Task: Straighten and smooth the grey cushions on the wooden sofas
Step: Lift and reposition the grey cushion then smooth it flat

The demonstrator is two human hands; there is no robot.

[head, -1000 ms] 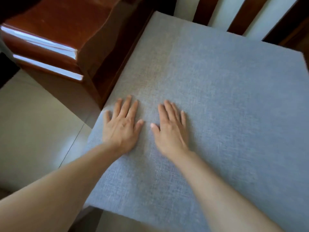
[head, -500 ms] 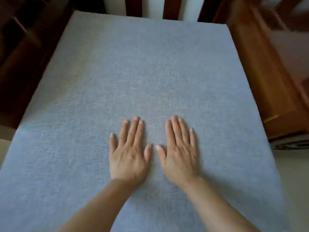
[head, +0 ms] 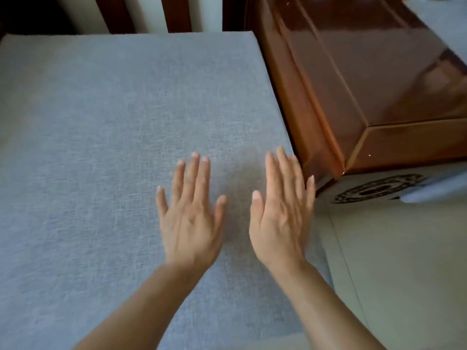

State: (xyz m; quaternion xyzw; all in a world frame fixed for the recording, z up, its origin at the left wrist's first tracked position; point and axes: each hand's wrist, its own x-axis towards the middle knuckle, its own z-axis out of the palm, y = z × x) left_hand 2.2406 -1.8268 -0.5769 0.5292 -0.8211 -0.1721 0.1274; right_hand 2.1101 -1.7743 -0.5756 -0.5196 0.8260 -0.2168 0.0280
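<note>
A flat grey woven seat cushion [head: 106,127] fills the left and middle of the view, lying on a dark wooden sofa whose back slats [head: 177,13] show at the top. My left hand [head: 190,218] lies palm down with straight, spread fingers on the cushion, right of its middle. My right hand [head: 280,218] is flat and straight-fingered too, at the cushion's right edge, its little finger past the edge. Whether the right palm touches the fabric or hovers just above it is unclear. Neither hand holds anything.
A glossy reddish-brown wooden side table or armrest block [head: 366,79] stands right against the cushion's right side. Pale floor tiles [head: 404,261] lie at the lower right, with a dark round ornament [head: 376,188] on them. Another grey cushion corner [head: 444,18] shows at the top right.
Both flat hands have slid rightward across the cushion, from its left front corner past the middle to its right edge. The view has swung right, and the hands now lie a little further apart.
</note>
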